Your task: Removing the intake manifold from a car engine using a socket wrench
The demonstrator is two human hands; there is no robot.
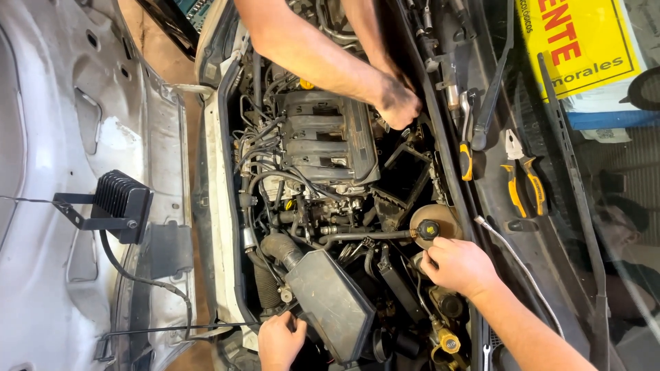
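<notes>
So, looking down into the engine bay (227, 206): my left hand (280, 340) was at the bottom edge of the shot, fingers curled tight onto the near corner of the black air filter box (330, 302). It looked like a proper hold on the box's edge, though the hand was half cut off by the frame, so take that with a grain of salt.

The box lay on a slant, its long axis running from up by the ribbed intake hose (278, 247) down toward me and to the right. That put most of its body up and to the right of the left hand.

My right hand (457, 264) was well over on the right side, loosely fisted just below the round reservoir (443, 216) with the black and yellow cap (427, 229). The fingertips were tucked down by the hoses there. I couldn't tell if they were pinching anything or just resting. The left hand was clearly the nearer one to the box; the right sat apart from it, past the box's far right edge.

A co-worker's hand (397, 103) reached in from the top, beside the grey engine cover (326, 137). Orange-handled pliers (522, 182) and a screwdriver (467, 154) lay on the cowl to the right, and a black work lamp (124, 203) hung off the white hood (41, 172).
</notes>
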